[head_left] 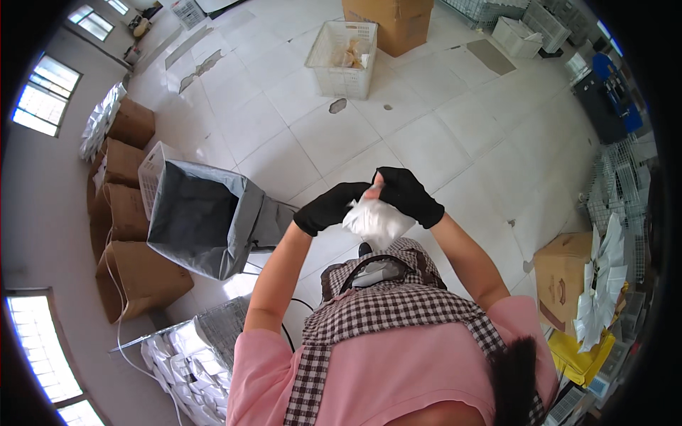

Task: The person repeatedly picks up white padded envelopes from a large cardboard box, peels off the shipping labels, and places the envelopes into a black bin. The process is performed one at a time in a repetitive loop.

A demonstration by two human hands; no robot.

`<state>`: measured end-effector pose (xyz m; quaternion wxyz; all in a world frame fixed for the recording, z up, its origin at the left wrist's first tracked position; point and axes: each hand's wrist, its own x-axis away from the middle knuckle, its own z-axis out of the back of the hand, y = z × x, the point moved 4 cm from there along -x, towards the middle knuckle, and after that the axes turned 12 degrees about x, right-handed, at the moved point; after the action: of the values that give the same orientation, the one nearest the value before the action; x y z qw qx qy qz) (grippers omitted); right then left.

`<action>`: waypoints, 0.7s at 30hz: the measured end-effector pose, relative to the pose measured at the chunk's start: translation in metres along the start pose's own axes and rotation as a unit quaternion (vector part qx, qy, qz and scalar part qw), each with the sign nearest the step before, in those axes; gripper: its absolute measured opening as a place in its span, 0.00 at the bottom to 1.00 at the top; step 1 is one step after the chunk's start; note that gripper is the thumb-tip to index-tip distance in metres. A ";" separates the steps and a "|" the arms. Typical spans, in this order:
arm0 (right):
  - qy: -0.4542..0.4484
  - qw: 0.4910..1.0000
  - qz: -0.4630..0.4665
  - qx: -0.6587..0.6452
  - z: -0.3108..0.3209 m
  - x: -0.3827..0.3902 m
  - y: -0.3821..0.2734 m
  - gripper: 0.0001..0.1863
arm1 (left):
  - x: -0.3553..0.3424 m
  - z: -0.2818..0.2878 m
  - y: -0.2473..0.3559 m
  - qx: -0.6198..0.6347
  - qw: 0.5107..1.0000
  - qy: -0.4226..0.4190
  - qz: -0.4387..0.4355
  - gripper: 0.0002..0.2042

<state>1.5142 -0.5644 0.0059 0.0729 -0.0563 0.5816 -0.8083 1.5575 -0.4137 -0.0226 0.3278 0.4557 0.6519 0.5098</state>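
Observation:
In front of my body I hold a crumpled white plastic bag (380, 223), its lower part hanging below my fingers. My left hand (332, 207), in a black glove, closes on the bag's upper left side. My right hand (410, 197), also black-gloved, grips its top right, with a bare thumb tip pressed at the bag's neck. The two hands nearly touch there. What the bag contains is hidden. Just below the bag is the checked apron (398, 302) that I wear over a pink shirt.
A grey fabric-lined bin (195, 220) stands to the left, with open cardboard boxes (138, 277) along the wall. Ahead are a white plastic crate (346, 64) and a tall carton (398, 25). At right are a carton (561, 280) with white bags and wire cages (616, 192).

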 end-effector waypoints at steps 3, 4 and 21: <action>0.113 0.982 0.033 -0.145 0.002 -0.048 0.044 0.10 | -0.032 0.017 0.005 0.029 0.971 0.193 -0.139 0.17; 0.121 0.991 0.012 -0.057 0.006 -0.059 0.053 0.10 | -0.040 0.027 -0.002 0.122 0.957 0.235 -0.118 0.14; 0.104 0.895 -0.191 -0.390 0.173 -0.295 0.131 0.15 | -0.289 0.143 0.086 -0.452 0.749 0.463 -0.145 0.30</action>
<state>1.8417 -0.7122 -0.0649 -0.1715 -0.1064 0.8322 -0.5165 1.8147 -0.6242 0.0114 0.2235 -0.1378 0.4758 0.8395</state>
